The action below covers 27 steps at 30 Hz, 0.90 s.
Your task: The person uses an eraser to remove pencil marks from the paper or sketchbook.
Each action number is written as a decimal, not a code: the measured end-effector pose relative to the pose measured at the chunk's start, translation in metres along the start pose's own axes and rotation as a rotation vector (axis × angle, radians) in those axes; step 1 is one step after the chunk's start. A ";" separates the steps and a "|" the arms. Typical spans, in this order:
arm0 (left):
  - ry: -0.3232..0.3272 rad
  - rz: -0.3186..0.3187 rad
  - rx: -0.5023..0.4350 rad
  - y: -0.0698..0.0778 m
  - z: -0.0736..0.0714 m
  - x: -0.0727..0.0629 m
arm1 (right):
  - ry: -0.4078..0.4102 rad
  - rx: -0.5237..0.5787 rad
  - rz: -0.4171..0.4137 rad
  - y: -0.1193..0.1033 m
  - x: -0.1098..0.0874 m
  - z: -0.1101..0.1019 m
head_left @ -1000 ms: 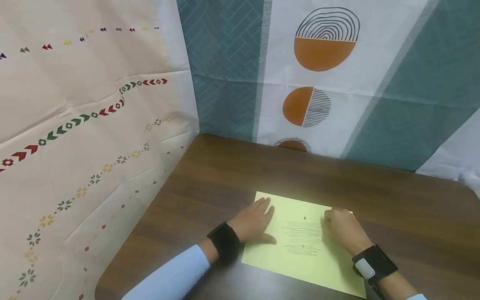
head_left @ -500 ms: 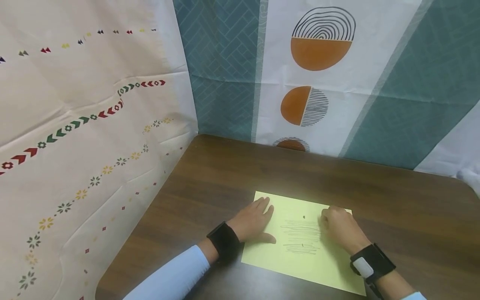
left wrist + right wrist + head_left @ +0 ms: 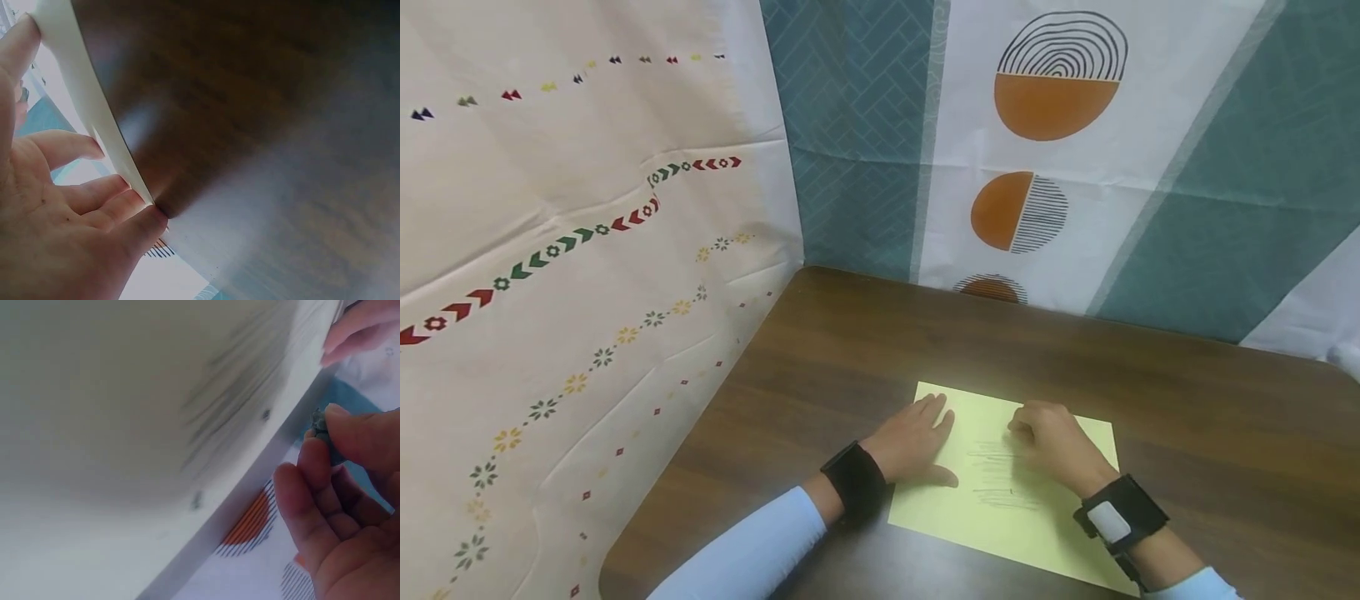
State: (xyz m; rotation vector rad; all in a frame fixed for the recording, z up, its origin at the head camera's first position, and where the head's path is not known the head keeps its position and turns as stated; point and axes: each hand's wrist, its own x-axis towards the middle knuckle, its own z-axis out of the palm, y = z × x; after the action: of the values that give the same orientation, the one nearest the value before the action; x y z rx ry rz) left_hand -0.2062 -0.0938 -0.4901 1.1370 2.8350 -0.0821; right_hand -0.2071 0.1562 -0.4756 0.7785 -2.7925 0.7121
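Observation:
A pale yellow sheet of paper [image 3: 1075,525] lies on the wooden table, bearing faint grey pencil strokes [image 3: 1007,498] in two bands. Spread over the sheet's left side, my left hand [image 3: 913,442] rests with straight fingers and holds nothing. My right hand [image 3: 1056,442] is over the upper middle of the paper, hiding part of the upper band. Between its thumb and index finger it pinches a small grey-green lump [image 3: 325,432], soft-looking like putty. Small dark specks [image 3: 266,415] show near the strokes in the right wrist view.
The brown table [image 3: 850,333] meets a patterned cream cloth [image 3: 587,250] on the left and a teal and white curtain [image 3: 865,167] at the back. Black bands with camera units are strapped on both wrists.
My right hand has moved left from the sheet's upper right corner to its upper middle. My left hand keeps its place on the paper. The head view has shifted slightly.

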 end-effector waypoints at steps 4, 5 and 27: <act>-0.001 0.004 0.000 0.000 0.000 0.000 | -0.029 0.039 -0.040 -0.011 0.008 0.006; -0.002 0.004 -0.001 0.000 0.000 0.000 | -0.036 0.046 -0.047 -0.013 0.009 0.007; 0.007 0.009 0.013 -0.001 -0.002 -0.006 | -0.150 -0.079 -0.186 -0.042 0.029 0.042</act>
State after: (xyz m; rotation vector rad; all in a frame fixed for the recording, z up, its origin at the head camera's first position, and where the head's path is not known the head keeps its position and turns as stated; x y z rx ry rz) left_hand -0.2022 -0.0984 -0.4879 1.1548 2.8389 -0.0959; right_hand -0.2110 0.0914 -0.4877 1.1009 -2.8073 0.5287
